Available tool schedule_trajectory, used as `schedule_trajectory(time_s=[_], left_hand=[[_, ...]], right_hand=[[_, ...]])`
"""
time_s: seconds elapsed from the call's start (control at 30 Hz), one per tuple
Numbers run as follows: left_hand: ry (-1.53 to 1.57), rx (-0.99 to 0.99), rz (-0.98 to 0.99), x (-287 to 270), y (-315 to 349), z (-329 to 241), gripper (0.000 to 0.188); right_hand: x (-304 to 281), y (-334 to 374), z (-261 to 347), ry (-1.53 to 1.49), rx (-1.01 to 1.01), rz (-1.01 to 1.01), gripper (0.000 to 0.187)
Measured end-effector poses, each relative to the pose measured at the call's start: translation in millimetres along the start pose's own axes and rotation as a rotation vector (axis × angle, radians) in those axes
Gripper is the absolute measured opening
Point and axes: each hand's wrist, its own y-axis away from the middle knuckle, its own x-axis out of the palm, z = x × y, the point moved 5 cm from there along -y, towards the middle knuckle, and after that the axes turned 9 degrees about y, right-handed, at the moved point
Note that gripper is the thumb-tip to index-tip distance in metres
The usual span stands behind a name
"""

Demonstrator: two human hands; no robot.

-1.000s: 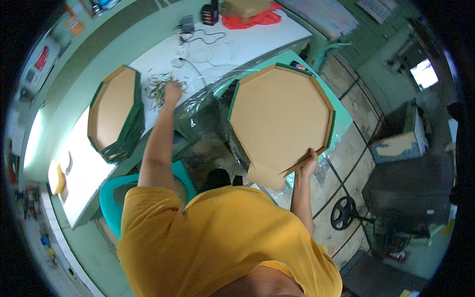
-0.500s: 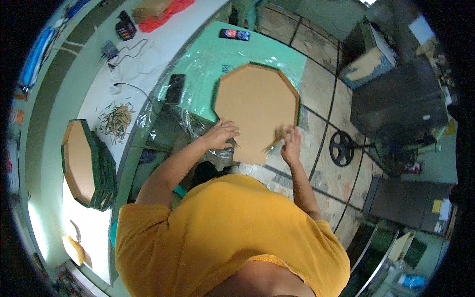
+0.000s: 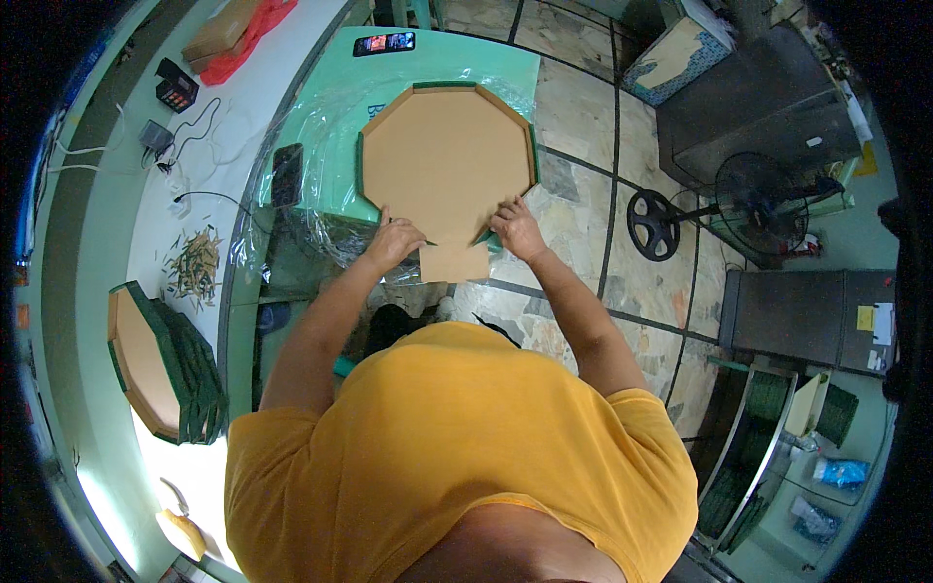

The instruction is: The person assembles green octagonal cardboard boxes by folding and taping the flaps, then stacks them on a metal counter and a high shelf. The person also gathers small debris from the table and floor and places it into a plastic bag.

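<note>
An octagonal cardboard tray (image 3: 447, 155), brown inside and green outside, lies on a green plastic-covered table (image 3: 326, 97). Most of its low side walls stand up, and a rectangular flap (image 3: 454, 262) lies flat on the side nearest me. My left hand (image 3: 394, 243) grips the tray's edge to the left of that flap, fingers bent over the wall. On the other side of the flap, my right hand (image 3: 517, 230) pinches the tray's near right wall, where a bit of green shows beneath the fingers. The undersides of both grips are hidden.
A phone with a lit screen (image 3: 384, 44) lies at the table's far edge, a dark phone (image 3: 287, 175) at its left. The white counter (image 3: 155, 228) bears stacked green-edged trays (image 3: 160, 364), small cardboard scraps (image 3: 194, 262) and cables. A black fan (image 3: 763, 204) stands at right.
My right hand, blurred before beside a raised flap end, has come in against the tray's near right wall. My left hand now grips the near left edge. The whole view has shifted.
</note>
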Motion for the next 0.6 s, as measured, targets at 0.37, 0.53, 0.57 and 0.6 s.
schedule_trajectory(time_s=[0.37,0.53,0.57,0.6], left_hand=[[0.162,-0.084,-0.168,14.4,2.3,-5.0,0.015],[0.13,-0.088,-0.137,12.1,11.8,-2.0,0.018],[0.108,-0.107,-0.108,11.1,14.0,-1.5,0.019],[0.103,-0.065,-0.114,7.9,16.1,-4.5,0.022]], right_hand=[[-5.4,18.4,29.4,0.171,-0.135,0.104,0.068],[-15.4,19.5,33.8,0.221,-0.125,0.321,0.083],[-16.7,18.8,34.9,0.219,-0.132,0.317,0.086],[-17.0,18.6,35.8,0.216,-0.139,0.314,0.09]])
